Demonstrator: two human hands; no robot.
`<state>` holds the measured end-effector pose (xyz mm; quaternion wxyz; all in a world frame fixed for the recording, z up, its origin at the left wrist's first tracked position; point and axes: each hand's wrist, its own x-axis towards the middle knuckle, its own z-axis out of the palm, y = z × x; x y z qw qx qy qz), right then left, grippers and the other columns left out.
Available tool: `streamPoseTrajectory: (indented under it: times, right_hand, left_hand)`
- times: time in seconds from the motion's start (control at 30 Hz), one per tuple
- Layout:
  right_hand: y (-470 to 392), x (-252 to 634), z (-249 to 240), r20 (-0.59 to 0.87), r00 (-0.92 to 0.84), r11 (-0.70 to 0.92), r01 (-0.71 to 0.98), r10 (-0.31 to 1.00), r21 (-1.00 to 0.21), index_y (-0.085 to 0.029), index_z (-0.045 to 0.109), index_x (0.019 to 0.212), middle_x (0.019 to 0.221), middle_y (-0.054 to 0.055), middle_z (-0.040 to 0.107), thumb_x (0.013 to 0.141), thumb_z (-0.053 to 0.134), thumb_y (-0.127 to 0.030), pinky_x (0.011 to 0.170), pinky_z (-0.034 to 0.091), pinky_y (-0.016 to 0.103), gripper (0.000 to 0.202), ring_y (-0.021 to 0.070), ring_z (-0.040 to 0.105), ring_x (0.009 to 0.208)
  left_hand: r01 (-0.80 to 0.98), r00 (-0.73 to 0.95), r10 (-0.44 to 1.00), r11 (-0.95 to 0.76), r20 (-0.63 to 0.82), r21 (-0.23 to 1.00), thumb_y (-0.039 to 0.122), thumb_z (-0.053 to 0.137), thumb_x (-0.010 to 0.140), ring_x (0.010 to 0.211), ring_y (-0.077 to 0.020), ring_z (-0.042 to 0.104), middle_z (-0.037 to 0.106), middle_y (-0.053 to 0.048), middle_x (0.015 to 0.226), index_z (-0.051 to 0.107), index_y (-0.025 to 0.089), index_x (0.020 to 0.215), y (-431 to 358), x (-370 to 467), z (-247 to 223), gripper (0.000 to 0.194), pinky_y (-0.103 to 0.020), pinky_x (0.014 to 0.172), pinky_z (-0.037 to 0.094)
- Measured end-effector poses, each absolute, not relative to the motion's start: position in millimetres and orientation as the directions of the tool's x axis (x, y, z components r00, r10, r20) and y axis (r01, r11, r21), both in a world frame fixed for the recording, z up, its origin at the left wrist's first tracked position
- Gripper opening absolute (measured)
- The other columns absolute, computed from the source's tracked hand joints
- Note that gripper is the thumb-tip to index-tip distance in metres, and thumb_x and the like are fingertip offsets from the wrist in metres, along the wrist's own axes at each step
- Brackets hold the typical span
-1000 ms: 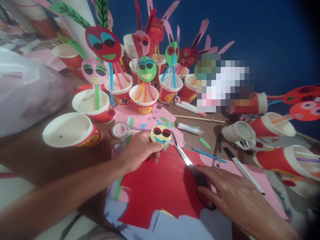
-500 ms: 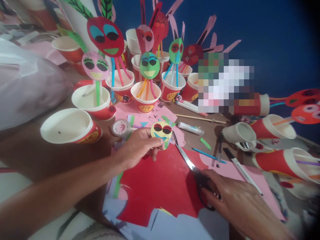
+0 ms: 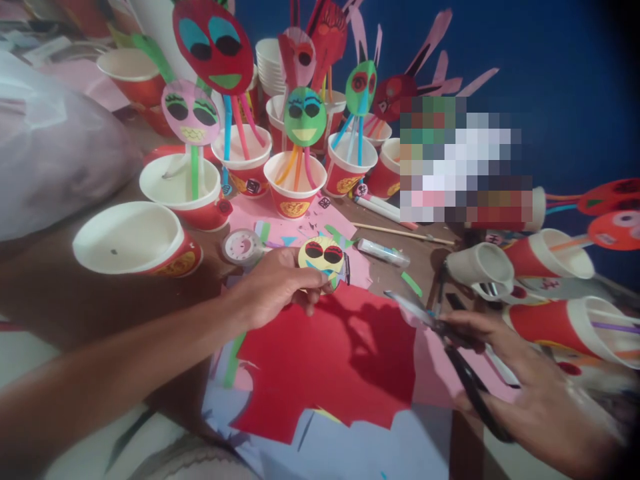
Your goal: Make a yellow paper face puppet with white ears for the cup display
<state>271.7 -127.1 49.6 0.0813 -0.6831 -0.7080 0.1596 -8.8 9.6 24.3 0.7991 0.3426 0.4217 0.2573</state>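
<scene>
Between the thumb and fingers of my left hand is a round yellow paper face with dark eyes and a blue mouth. My right hand has its fingers around the black handles of a pair of scissors, whose blades point left, away from the face. Below both hands lies a cut sheet of red paper, over pale blue paper and pink paper.
Red and white paper cups with painted faces on straws stand behind. An uncovered cup sits at left near a tape roll. At right are a white mug, lying cups and a clear tube.
My right hand has moved right with the scissors, whose blades are now away from the yellow face. My left hand still holds the face in nearly the same place.
</scene>
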Motion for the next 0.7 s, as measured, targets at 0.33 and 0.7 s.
streamPoseTrajectory:
  times: [0.33,0.7]
  right_hand:
    - [-103.0,258.7,58.7,0.035,-0.386,0.388,0.915,0.922,-0.115,-0.027,0.050,0.119,0.104,0.005,0.066,0.078,0.056,-0.030,0.076,0.051,0.035,0.041,0.0240,0.064,0.090]
    - [-98.9,253.2,62.6,0.036,-0.434,0.436,0.893,0.900,-0.114,-0.024,0.056,0.116,0.098,0.004,0.070,0.083,0.052,-0.030,0.076,0.052,0.039,0.034,0.0249,0.068,0.086]
  left_hand:
    - [-0.121,0.653,0.555,0.748,-0.515,0.653,0.011,0.064,0.061,0.040,-0.0077,0.050,0.062,-0.002,0.050,0.061,0.009,0.054,11.8,-13.9,26.3,0.008,-0.019,0.036,0.046]
    - [-0.065,0.723,0.512,0.719,-0.465,0.692,0.014,0.064,0.063,0.040,-0.0070,0.051,0.064,-0.003,0.057,0.066,0.008,0.067,13.4,-16.9,26.8,0.008,-0.018,0.037,0.047]
